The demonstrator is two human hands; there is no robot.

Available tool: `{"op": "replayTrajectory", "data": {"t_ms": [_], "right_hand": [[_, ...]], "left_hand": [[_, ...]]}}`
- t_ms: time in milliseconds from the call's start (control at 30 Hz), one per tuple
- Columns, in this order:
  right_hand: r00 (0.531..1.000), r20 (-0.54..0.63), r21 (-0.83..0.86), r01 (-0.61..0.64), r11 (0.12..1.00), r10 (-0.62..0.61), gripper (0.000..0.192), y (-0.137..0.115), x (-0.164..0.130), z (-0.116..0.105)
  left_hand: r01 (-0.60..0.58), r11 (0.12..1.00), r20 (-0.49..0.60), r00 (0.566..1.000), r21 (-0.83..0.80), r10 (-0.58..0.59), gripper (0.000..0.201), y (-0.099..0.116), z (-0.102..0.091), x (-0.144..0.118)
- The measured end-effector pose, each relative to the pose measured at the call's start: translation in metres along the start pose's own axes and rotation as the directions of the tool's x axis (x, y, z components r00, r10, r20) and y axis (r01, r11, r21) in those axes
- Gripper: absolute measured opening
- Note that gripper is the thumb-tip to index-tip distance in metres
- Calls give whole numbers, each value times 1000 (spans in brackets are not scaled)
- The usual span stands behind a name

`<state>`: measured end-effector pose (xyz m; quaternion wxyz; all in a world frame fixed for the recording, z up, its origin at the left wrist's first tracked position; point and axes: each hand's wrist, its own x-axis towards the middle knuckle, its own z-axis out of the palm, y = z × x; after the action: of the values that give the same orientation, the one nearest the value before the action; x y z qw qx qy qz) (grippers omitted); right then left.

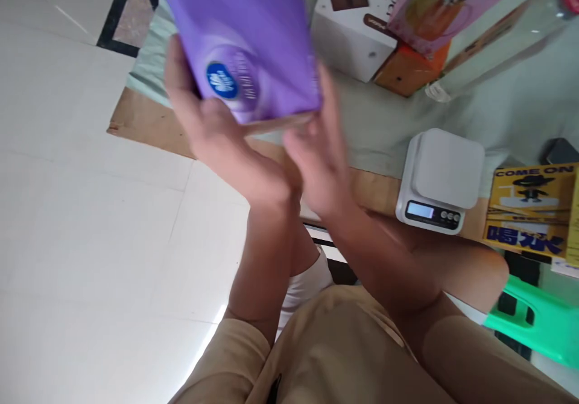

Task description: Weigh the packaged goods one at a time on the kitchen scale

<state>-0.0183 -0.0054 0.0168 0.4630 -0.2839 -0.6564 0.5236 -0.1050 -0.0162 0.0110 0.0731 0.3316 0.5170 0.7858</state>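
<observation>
Holding a large glossy purple cardboard box with a round blue logo [239, 36] up in the air, above the edge of a brown cardboard sheet [145, 123] spread on the white tiled floor [76, 211]. Gripping the box's lower left corner with the left hand [203, 120], fingers wrapped behind it. Pressing the right hand [316, 151] flat against the lower right edge, fingers extended rather than curled. Tilting the box, its bottom edge facing the camera; blurring slightly, so apparently mid-motion.

Sitting untouched and well apart: a small white digital kitchen scale [441, 181] with nothing on its platform, a white chocolate-printed carton [353, 24], a pink printed box [434, 6], a yellow printed box [529, 208].

Judging from this: box lifted and in hand, not yet set down anywhere; placing remaining.
</observation>
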Motion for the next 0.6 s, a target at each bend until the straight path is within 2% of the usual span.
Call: {"op": "replayTrajectory", "data": {"t_ms": [33, 67, 100, 133, 200, 267, 300, 367, 433, 500, 600], "right_hand": [[996, -69, -54, 49, 997, -52, 80, -11, -9, -23], [984, -153, -132, 75, 988, -95, 73, -22, -21, -47], [968, -238, -176, 40, 984, -82, 69, -33, -35, -72], [943, -331, -194, -30, 981, -37, 66, -41, -50, -97], [868, -497, -180, -95, 979, -8, 61, -51, -82, -143], [791, -611, -135, -126, 983, 17, 55, -51, -110, -179], [763, -646, -119, -131, 984, 24, 53, -49, -121, -194], [727, -686, -105, -133, 986, 26, 54, -41, -136, -215], [740, -672, -145, -155, 977, 18, 58, -32, -143, -228], [784, -620, -231, -176, 957, -5, 65, -23, -144, -238], [844, -537, -319, -211, 924, 7, 72, -10, -145, -251]], "left_hand": [[-51, 998, 31, 998, -43, 53, 42, 14, 18, -16], [-108, 991, 125, 985, -76, 117, 45, 27, 34, -33], [-108, 987, 251, 959, -115, 134, 52, 36, 47, -49], [-108, 979, 320, 934, -172, 159, 57, 42, 58, -66], [-135, 965, 506, 830, -223, 233, 66, 46, 73, -95], [-149, 953, 638, 714, -266, 289, 71, 43, 85, -118], [-143, 946, 679, 667, -289, 308, 74, 41, 89, -127], [-85, 951, 747, 599, -297, 288, 73, 36, 98, -138], [8, 969, 808, 553, -246, 201, 69, 33, 105, -144], [91, 979, 851, 513, -182, 111, 65, 31, 111, -146], [155, 980, 870, 492, -126, 34, 62, 26, 117, -147]]}}
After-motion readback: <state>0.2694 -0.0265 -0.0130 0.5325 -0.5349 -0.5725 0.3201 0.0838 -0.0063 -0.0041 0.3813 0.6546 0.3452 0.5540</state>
